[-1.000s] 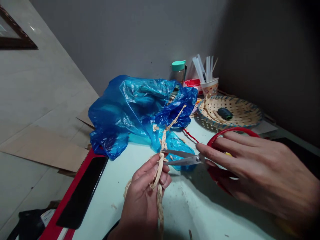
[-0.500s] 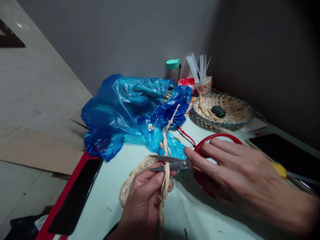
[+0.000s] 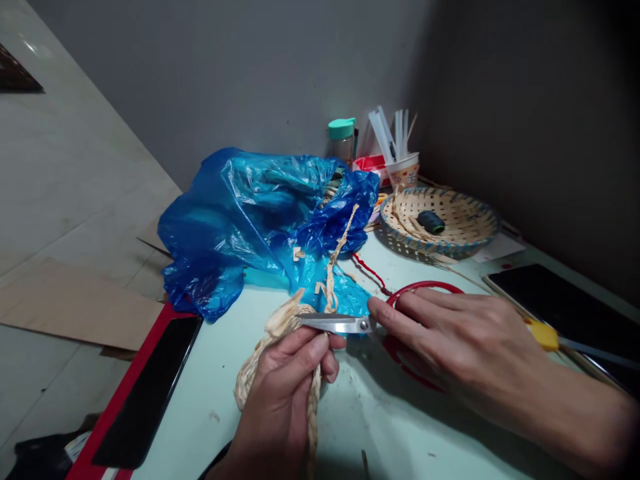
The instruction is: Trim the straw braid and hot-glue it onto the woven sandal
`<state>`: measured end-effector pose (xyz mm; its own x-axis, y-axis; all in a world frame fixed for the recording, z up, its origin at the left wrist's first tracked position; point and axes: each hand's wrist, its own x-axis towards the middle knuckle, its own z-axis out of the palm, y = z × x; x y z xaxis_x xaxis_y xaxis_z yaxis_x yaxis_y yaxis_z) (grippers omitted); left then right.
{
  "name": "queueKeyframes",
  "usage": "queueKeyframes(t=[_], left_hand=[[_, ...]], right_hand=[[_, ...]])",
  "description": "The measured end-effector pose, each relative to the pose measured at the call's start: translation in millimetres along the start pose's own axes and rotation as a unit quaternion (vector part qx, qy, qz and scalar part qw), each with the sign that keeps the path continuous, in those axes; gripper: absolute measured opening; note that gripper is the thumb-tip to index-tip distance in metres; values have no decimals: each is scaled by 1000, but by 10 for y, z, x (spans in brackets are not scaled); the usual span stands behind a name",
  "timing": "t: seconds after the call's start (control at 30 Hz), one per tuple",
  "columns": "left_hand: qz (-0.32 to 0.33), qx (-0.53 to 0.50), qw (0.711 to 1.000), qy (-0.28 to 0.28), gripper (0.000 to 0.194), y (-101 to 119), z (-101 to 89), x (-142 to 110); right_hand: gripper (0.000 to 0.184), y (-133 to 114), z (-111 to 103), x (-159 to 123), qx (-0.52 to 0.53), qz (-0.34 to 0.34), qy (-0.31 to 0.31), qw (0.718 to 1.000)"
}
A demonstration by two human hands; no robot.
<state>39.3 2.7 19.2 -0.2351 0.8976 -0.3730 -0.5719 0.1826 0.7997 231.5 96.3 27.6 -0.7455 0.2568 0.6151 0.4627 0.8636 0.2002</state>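
Left hand (image 3: 295, 367) is pinching the braid (image 3: 313, 407), thumb and fingers clamped on it just on the near side of the scissors (image 3: 335, 325). Right hand (image 3: 465, 333) is gripping the scissors, fingers wrapping around the red handles (image 3: 425, 285), and is sitting right of the braid, apart from it, reaching it only through the blades. Key relation: the braid's long axis is running near to far and the blades are lying crosswise, pointing left, just beyond the left fingertips. Blades are looking together, or almost. Left hand is the nearer one, touching the braid; its index finger is sitting very close to the steel. On the far side of the blades a thin braided end (image 3: 331, 287) is running away and leaning right at its tip, over the blue bag (image 3: 270, 220). Can't tell whether it's joining the near part under the steel, as blades and fingers are hiding that spot. Near part is hanging down along the right side of the left palm, toward the near edge of the view. Coiled braid (image 3: 245, 380) is resting on the bench (image 3: 200, 400), left of the left hand. Woven basket (image 3: 440, 252) is sitting far right, beyond the right hand.
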Motion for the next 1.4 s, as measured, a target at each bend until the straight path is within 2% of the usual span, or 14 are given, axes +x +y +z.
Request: queueKeyframes(t=[0.17,0.33,0.43,0.53,0.67,0.77,0.97,1.07,1.1,1.2,1.4], left_hand=[[3,-22,1000,3,16,-7,9,9],[13,-27,999,17,12,-4,46,-27],[17,-43,999,15,12,-4,73,-41],[18,-68,997,7,14,6,87,-42],[7,-82,996,-20,29,16,78,-47],[-2,-74,996,-44,25,-1,65,-68],[-17,-42,997,-66,6,-48,34,-88],[-38,-64,993,-94,6,-44,-2,-50],[-45,-83,990,-104,8,-41,-15,-33],[-44,-123,984,-117,30,-36,-50,9],[-46,-138,977,-154,34,-7,-76,14]], right_hand=[[23,34,-2,4,98,65,-19,993],[20,109,-16,11,198,127,-25,972],[21,103,-13,23,213,144,-39,966],[18,52,-10,46,208,104,-60,971],[11,-16,1,67,180,41,-40,982],[15,-27,13,59,156,24,-36,987],[19,-14,32,32,132,11,-21,991],[25,-21,42,33,136,15,-27,990],[27,-22,44,36,139,17,-27,990],[28,-20,40,47,142,18,-22,990],[28,-7,23,57,136,8,-16,990]])
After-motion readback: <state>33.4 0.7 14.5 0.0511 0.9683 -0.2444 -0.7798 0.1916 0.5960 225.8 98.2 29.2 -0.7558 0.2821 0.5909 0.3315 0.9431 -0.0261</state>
